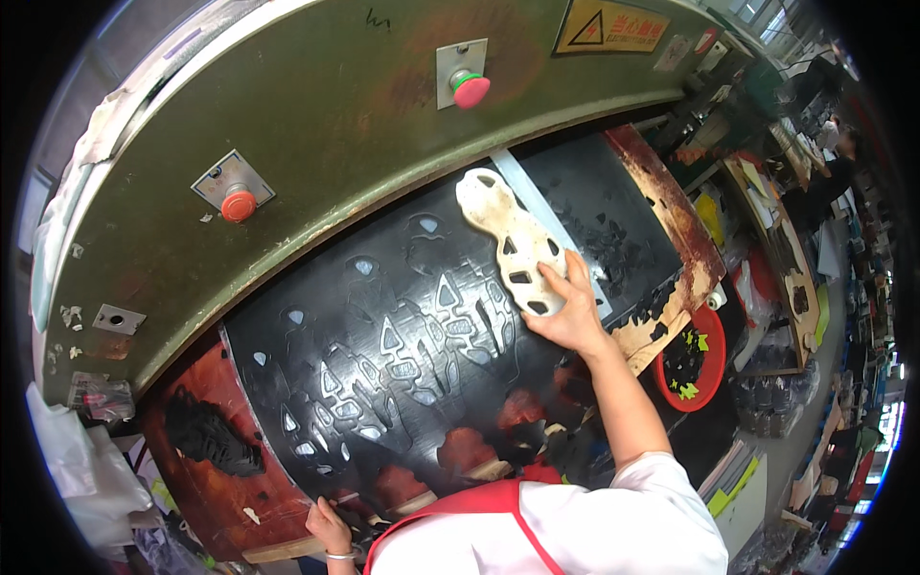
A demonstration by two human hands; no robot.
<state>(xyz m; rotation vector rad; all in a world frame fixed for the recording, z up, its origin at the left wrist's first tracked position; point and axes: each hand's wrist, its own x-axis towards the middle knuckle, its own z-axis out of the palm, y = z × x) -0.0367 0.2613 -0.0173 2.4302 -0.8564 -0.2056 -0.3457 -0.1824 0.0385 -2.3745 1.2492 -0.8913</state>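
Cream-coloured, sole-shaped cutting die with dark cut-outs is lying on the black rubber sheet spread over the table, under the olive-green press head. Right hand is pressing flat on the die's near end, fingers spread. Left hand is pinching the sheet's near edge. A yellow triangular warning sign is sitting at top right (beside it, a red mushroom button).

Our right arm stretches forward and up, bare from a white short sleeve, elbow nearly straight. Our right hand lies palm down, fingers spread flat. Our left hand sits low and close, fingers curled, a thin bracelet at the wrist.
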